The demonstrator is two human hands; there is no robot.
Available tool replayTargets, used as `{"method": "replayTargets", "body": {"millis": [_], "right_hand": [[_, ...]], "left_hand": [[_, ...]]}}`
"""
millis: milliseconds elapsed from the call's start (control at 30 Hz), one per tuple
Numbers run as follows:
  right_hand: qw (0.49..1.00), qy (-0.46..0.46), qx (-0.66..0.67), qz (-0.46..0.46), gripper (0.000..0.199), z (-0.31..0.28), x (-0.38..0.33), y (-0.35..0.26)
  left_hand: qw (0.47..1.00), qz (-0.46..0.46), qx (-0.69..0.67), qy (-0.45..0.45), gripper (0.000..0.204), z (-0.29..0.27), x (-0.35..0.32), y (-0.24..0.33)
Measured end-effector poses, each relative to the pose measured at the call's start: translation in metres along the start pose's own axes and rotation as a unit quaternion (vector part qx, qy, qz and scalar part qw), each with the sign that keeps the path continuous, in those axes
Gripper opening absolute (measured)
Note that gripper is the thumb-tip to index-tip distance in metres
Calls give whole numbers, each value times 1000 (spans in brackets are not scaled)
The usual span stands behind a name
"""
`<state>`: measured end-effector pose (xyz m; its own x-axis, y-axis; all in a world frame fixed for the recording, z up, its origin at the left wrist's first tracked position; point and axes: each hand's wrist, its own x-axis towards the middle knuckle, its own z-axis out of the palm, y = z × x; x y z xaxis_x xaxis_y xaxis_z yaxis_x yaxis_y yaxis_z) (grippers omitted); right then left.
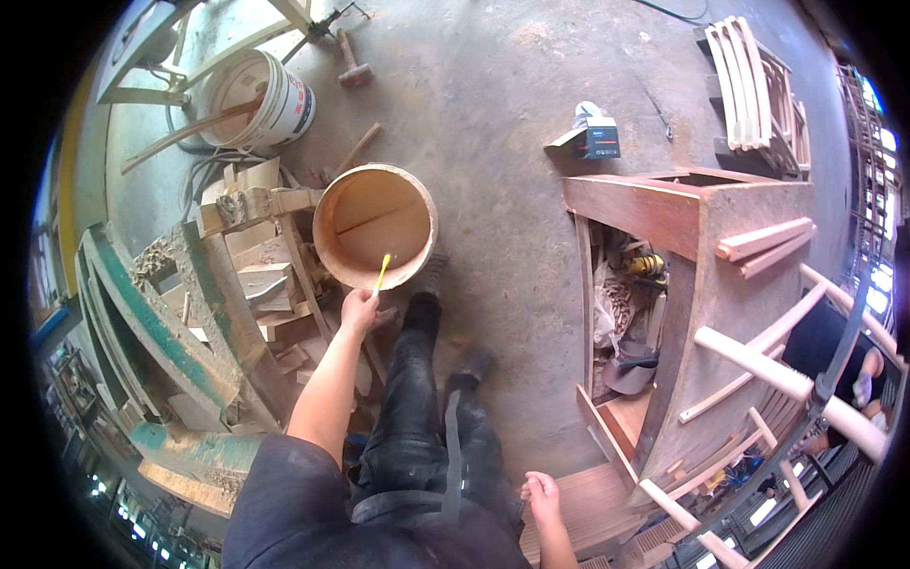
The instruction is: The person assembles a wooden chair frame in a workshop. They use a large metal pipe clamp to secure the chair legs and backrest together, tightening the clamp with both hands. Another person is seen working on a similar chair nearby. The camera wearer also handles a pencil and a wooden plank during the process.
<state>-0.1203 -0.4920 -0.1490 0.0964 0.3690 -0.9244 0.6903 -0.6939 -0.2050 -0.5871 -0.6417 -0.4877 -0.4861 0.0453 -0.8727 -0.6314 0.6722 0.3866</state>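
One yellow stick (pixel 382 274) crosses above the near rim of one round tub (pixel 428 205), its near end grasped by the left hand (pixel 359 311); its long axis runs away from the person, slightly rightward, free tip over the tub's opening; the right hand (pixel 541 495) is curled, its grip cannot be told; one white bucket (pixel 292 102) stands beyond, leftward.

The grey concrete floor (pixel 521 284) serves as the main support. The white bucket (pixel 292 106), the hammer (pixel 355 75) near it, and the open dark-blue box (pixel 602 141) rest directly on it. The round drum (pixel 379 209) appears to stand on it; its base is hidden. The wooden workbench (pixel 730 284), at right, carries two wooden bars (pixel 766 239).
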Motion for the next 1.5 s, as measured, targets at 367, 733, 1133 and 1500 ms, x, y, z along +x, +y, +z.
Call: {"method": "replayTargets", "body": {"millis": [367, 733, 1133, 1500], "right_hand": [[957, 124, -132, -226, 25, -54, -3, 61], [889, 94, 90, -439, 35, -87, -50, 57], [951, 308, -38, -10, 36, -105, 5, 287], [668, 659, 297, -175, 30, -260, -151, 176]], "left_hand": [[980, -142, 69, 117, 13, -22, -112, -93], [841, 123, 34, -526, 12, 243, -506, 18], [416, 474, 749, -206, 31, 334, -527, 97], [485, 662, 520, -239, 31, 360, -542, 207]]}}
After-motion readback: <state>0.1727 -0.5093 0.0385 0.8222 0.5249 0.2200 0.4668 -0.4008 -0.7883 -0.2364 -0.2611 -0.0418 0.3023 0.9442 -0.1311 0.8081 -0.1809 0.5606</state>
